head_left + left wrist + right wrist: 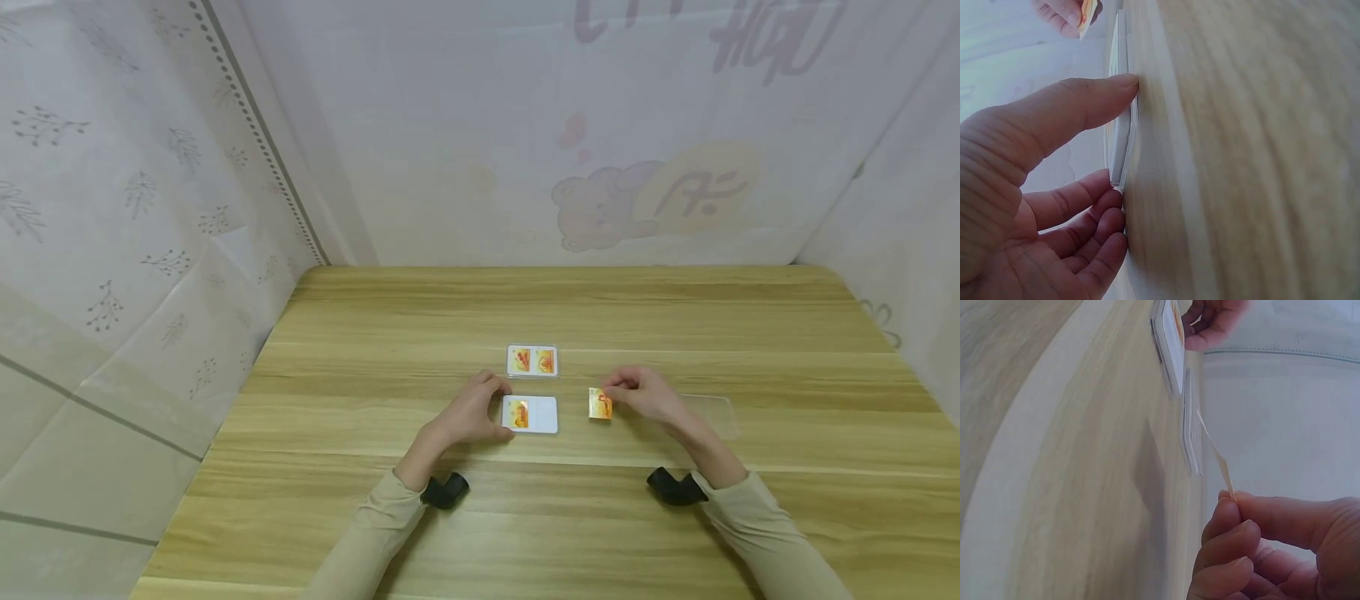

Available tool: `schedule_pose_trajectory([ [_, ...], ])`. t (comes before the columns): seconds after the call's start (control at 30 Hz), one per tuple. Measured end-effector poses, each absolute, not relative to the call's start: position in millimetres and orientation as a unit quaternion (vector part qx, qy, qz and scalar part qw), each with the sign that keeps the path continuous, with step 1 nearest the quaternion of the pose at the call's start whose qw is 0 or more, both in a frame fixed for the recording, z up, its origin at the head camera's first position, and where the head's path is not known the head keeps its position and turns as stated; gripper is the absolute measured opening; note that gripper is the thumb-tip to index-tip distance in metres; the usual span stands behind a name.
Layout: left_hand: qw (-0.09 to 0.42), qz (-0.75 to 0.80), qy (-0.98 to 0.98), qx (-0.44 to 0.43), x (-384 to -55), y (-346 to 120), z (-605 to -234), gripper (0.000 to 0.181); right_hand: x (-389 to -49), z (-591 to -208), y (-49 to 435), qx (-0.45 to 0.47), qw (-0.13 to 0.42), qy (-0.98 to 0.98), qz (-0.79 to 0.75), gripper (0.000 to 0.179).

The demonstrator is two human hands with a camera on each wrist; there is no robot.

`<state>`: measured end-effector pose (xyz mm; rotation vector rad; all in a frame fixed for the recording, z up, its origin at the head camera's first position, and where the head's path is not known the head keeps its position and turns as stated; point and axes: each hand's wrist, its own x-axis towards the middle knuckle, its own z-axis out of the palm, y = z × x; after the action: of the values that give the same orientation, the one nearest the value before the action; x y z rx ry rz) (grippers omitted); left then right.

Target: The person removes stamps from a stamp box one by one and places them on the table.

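Note:
My left hand (474, 410) grips a flat white display case (544, 415) at its left end, thumb on the near edge and fingers at the far edge. In the left wrist view, the case (1121, 140) lies low on the wood between thumb and fingertips. An orange-yellow picture stamp lies in its left half; the right half shows plain white. Between thumb and forefinger my right hand (647, 396) pinches a similar stamp (599, 405) by its edge. Seen edge-on in the right wrist view, this thin stamp (1217, 455) is held above the tabletop, slightly bent.
Beyond the gripped case lies a second case (532, 375) with two orange stamps side by side. A clear plastic cover (712, 412) lies flat on the wooden table (420, 325), partly behind the right wrist. Patterned cloth (450, 167) hangs behind the table.

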<state>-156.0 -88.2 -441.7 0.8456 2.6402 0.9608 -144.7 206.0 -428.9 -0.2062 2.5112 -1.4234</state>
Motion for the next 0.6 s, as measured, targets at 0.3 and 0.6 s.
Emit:
schedule_pose_trajectory([
  [0.3, 0.107, 0.332, 0.893, 0.284, -155, -88, -441, 0.052, -142, -428, 214, -0.075, 0.124, 0.860, -0.489, 0.014],
  [0.6, 0.107, 0.330, 0.893, 0.285, -155, -88, -440, 0.053, -140, -427, 222, -0.063, 0.124, 0.868, -0.477, 0.016],
])
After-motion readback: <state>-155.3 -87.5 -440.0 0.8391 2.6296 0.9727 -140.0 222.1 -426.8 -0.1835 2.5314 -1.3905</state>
